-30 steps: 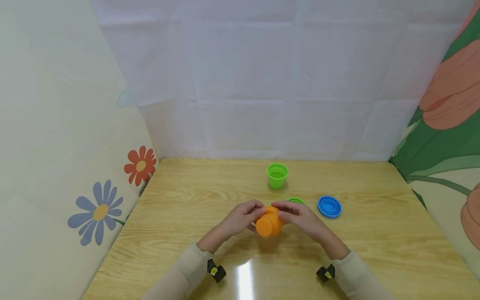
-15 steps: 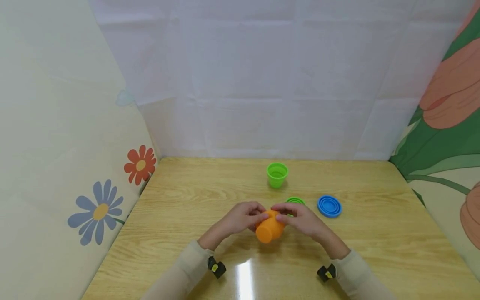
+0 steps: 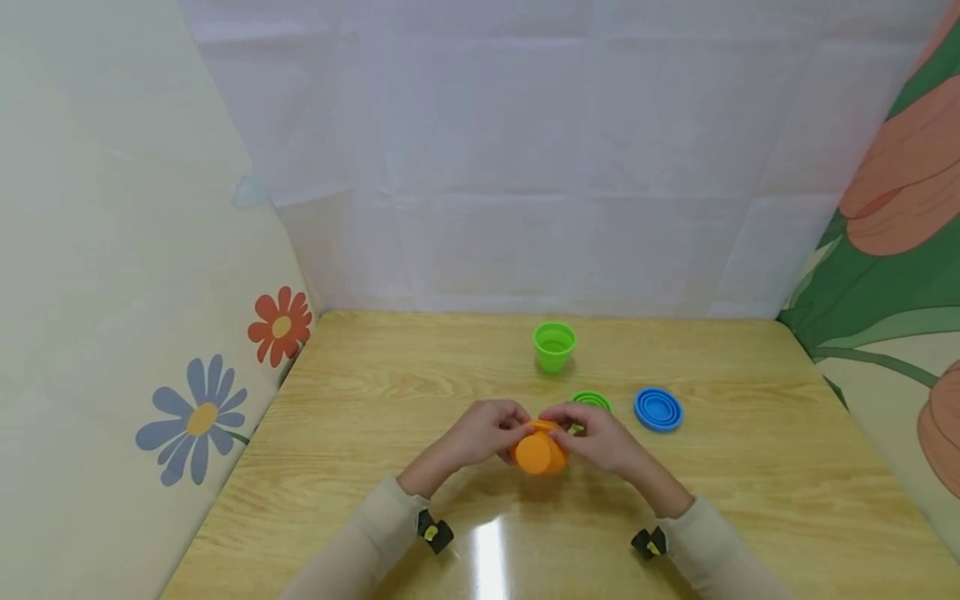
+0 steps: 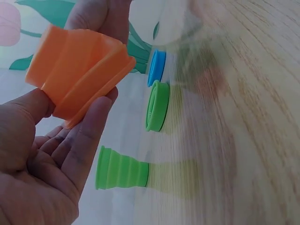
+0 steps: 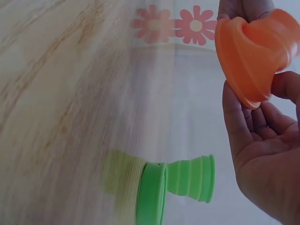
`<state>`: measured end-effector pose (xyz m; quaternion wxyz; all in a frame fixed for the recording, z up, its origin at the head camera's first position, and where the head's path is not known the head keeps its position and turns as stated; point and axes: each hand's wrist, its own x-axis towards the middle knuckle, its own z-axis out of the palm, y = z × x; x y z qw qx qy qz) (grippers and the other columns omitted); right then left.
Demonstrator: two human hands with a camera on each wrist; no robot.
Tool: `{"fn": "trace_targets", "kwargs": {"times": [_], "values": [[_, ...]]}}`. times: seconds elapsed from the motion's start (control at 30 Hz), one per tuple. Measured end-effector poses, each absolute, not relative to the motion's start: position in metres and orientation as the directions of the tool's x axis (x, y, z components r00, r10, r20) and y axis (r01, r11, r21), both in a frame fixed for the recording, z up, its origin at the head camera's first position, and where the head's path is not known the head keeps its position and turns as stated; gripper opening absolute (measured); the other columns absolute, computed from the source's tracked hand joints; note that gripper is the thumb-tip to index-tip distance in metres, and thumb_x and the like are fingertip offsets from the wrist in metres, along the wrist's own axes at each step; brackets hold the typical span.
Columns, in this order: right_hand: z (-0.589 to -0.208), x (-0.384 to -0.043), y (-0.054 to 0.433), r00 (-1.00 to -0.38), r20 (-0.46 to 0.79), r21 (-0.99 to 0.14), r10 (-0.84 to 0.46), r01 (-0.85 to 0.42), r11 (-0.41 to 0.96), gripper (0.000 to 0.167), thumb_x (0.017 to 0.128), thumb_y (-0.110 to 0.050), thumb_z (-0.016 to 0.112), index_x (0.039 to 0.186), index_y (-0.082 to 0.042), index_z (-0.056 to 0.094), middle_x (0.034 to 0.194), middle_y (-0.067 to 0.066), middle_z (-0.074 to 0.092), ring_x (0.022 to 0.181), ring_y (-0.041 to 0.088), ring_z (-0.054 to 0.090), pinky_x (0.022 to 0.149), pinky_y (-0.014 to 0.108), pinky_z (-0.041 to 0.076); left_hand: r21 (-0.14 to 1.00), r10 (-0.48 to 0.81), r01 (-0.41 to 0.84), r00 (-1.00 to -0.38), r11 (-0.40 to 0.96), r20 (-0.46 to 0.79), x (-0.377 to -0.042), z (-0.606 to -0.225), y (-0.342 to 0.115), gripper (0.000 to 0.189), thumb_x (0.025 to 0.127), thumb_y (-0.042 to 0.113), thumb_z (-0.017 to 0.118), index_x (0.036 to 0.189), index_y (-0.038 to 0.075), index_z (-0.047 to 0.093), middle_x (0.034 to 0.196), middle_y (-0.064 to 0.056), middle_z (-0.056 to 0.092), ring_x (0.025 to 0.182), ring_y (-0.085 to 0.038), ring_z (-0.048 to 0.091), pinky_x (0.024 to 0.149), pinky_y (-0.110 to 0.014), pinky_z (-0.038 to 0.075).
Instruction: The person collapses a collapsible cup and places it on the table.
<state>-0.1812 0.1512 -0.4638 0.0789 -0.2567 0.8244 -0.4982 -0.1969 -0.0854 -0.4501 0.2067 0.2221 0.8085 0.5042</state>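
An orange collapsible cup (image 3: 534, 454) is held in the air between both hands, its round base tipped toward me. My left hand (image 3: 483, 435) pinches its rim and wall from the left, thumb on the wall and fingers under the rim. From the other side my right hand (image 3: 600, 440) pinches it the same way. The wall looks dented and partly folded in the right wrist view, where the orange cup (image 5: 248, 56) leans at a slant. Just beyond the right hand lies a flattened green collapsible cup (image 3: 592, 400), partly hidden by that hand.
An expanded green collapsible cup (image 3: 555, 347) stands upright toward the back of the wooden table (image 3: 390, 367). To the right lies a flattened blue collapsible cup (image 3: 658, 410). A white cloth (image 3: 480, 167) hangs behind the table, with flowered cloths at both sides.
The orange cup's base dipped toward me and then came back up, its wall shifting between the fingers. Both hands keep their hold and stay in nearly the same place.
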Motion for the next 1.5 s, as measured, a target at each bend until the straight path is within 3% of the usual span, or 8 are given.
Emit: {"fn": "trace_targets", "kwargs": {"times": [0.33,0.6,0.83,1.0,1.27,1.5], "values": [[-0.466,-0.18,0.149,-0.85,0.241,-0.797,-0.468,-0.448,0.404,0.021,0.099,-0.009,0.065,0.118,-0.005,0.072,0.108,0.008,0.073,0.092,0.013,0.064,0.073,0.022,0.058,0.931,0.596,0.151,-0.799,0.332,-0.083,-0.196,-0.454,-0.087,0.022,0.105,0.015,0.055,0.114,-0.003,0.064,0.096,-0.01,0.071,0.079,-0.017,0.071,0.068,-0.036,0.063],[-0.463,-0.179,0.15,-0.854,0.26,-0.804,-0.45,-0.45,0.389,0.024,0.1,-0.009,0.064,0.122,-0.003,0.07,0.115,0.012,0.072,0.099,0.023,0.069,0.077,0.022,0.059,0.952,0.627,0.15,-0.777,0.266,-0.053,-0.194,-0.454,-0.087,0.028,0.107,0.022,0.052,0.12,-0.002,0.061,0.104,-0.012,0.069,0.085,-0.018,0.069,0.074,-0.043,0.063],[-0.468,-0.179,0.154,-0.908,0.149,-0.915,-0.392,-0.277,0.293,0.035,0.104,-0.026,0.059,0.132,-0.005,0.063,0.125,0.012,0.068,0.109,0.025,0.065,0.09,0.027,0.058,0.97,0.582,0.155,-0.813,0.186,0.018,-0.193,-0.454,-0.087,0.027,0.108,0.02,0.051,0.122,-0.003,0.057,0.108,-0.016,0.066,0.091,-0.017,0.067,0.078,-0.045,0.063],[-0.469,-0.177,0.161,-0.909,0.073,-0.971,-0.411,-0.159,0.178,0.04,0.105,-0.025,0.057,0.137,-0.001,0.057,0.129,0.02,0.062,0.11,0.03,0.064,0.089,0.03,0.059,0.979,0.551,0.161,-0.832,0.124,0.067,-0.192,-0.453,-0.088,0.029,0.108,0.018,0.05,0.122,-0.007,0.054,0.107,-0.02,0.063,0.091,-0.017,0.065,0.08,-0.053,0.061],[-0.465,-0.178,0.162,-0.907,0.058,-0.956,-0.417,-0.171,0.24,0.039,0.103,-0.027,0.061,0.133,-0.002,0.062,0.128,0.017,0.065,0.107,0.027,0.065,0.086,0.028,0.06,0.967,0.573,0.183,-0.818,0.176,0.051,-0.195,-0.454,-0.089,0.027,0.108,0.018,0.051,0.119,-0.005,0.058,0.104,-0.018,0.067,0.085,-0.016,0.067,0.08,-0.051,0.061],[-0.459,-0.179,0.163,-0.891,0.077,-0.905,-0.447,-0.25,0.344,0.035,0.101,-0.027,0.065,0.129,-0.006,0.069,0.119,0.01,0.07,0.106,0.023,0.063,0.083,0.024,0.058,0.948,0.602,0.172,-0.798,0.267,-0.025,-0.197,-0.453,-0.088,0.029,0.104,0.029,0.059,0.113,0.002,0.066,0.096,-0.006,0.069,0.079,-0.014,0.066,0.078,-0.049,0.062]]}}
